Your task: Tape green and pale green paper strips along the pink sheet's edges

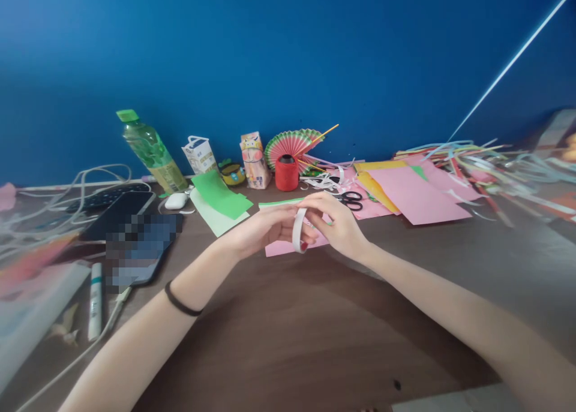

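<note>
The desk is lit softly and evenly; a faint shadow is seen under the right arm. The edges are stretched and blurred, most at left and right. The phone is hidden by squares.

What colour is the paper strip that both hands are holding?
White. The strip, curled into a loop, shows best in the head view.

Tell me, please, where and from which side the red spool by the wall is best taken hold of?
I would grip the red spool round its wound middle, coming from the front: it stands upright, with the paper fan close behind and the patterned carton beside it. The left hand and right hand both pinch the white strip.
</note>
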`<action>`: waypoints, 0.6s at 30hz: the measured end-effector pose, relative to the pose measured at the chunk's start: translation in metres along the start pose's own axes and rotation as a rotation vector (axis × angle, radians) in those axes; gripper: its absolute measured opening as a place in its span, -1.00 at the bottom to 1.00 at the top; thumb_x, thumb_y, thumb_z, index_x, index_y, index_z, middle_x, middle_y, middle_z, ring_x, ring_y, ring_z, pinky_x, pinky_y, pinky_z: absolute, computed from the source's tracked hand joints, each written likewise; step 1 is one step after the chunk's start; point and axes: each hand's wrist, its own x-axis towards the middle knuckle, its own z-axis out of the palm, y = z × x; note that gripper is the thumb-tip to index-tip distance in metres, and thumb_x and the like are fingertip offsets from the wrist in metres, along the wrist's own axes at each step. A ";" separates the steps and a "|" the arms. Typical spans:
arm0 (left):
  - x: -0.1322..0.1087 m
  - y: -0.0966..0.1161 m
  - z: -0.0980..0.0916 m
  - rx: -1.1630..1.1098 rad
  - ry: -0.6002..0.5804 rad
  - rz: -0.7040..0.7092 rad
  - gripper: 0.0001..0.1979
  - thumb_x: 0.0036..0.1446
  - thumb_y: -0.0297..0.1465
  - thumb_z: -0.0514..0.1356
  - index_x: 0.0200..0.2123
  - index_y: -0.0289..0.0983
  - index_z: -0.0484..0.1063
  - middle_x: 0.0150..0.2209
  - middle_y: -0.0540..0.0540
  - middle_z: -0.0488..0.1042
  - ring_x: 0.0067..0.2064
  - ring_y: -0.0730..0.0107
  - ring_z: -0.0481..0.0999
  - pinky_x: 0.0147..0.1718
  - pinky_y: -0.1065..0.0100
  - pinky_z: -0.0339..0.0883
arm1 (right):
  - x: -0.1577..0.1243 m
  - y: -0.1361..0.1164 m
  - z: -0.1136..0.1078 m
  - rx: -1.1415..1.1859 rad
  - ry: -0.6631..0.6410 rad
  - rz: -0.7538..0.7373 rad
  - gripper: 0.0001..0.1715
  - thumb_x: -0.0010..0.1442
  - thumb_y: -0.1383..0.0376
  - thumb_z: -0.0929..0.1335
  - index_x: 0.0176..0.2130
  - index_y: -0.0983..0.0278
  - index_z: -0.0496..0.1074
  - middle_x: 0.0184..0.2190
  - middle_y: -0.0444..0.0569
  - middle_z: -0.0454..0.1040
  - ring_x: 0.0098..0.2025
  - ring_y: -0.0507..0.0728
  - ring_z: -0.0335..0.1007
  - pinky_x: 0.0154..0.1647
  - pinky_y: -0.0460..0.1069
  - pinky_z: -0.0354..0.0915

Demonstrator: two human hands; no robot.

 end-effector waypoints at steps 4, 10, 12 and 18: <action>-0.001 0.000 0.003 -0.116 -0.096 -0.033 -0.61 0.03 -0.47 0.14 -0.01 -0.30 0.27 -0.13 -0.23 0.49 -0.16 0.22 0.51 -0.09 0.16 0.28 | 0.002 0.002 -0.002 0.032 0.014 0.116 -0.74 0.22 0.18 0.21 -0.18 0.20 0.40 -0.24 -0.02 0.39 -0.33 0.06 0.32 -0.32 0.00 0.30; 0.001 -0.006 0.005 -0.047 -0.041 0.036 -0.43 -0.06 -0.62 0.21 0.06 -0.27 0.20 -0.11 -0.20 0.50 -0.13 0.29 0.51 -0.04 0.21 0.26 | 0.001 0.008 -0.001 0.092 0.023 0.183 -0.71 0.21 0.20 0.21 -0.11 0.18 0.38 -0.12 0.00 0.36 -0.32 0.06 0.34 -0.28 0.02 0.32; 0.002 -0.008 0.004 -0.030 0.031 0.037 -0.48 -0.04 -0.58 0.22 0.03 -0.31 0.21 -0.11 -0.23 0.49 -0.10 0.25 0.49 -0.06 0.21 0.26 | 0.001 0.009 -0.001 0.060 0.053 0.168 -0.69 0.21 0.23 0.21 -0.05 0.17 0.35 -0.05 0.01 0.32 -0.28 0.07 0.34 -0.24 0.04 0.33; 0.006 -0.012 0.001 0.064 0.172 0.049 -0.58 0.02 -0.49 0.21 -0.03 -0.35 0.21 -0.11 -0.28 0.48 -0.05 0.19 0.46 -0.06 0.18 0.25 | 0.001 0.005 -0.002 -0.041 0.040 0.026 -0.63 0.22 0.34 0.15 -0.03 0.14 0.35 -0.07 0.00 0.31 0.00 0.15 0.25 -0.01 0.13 0.27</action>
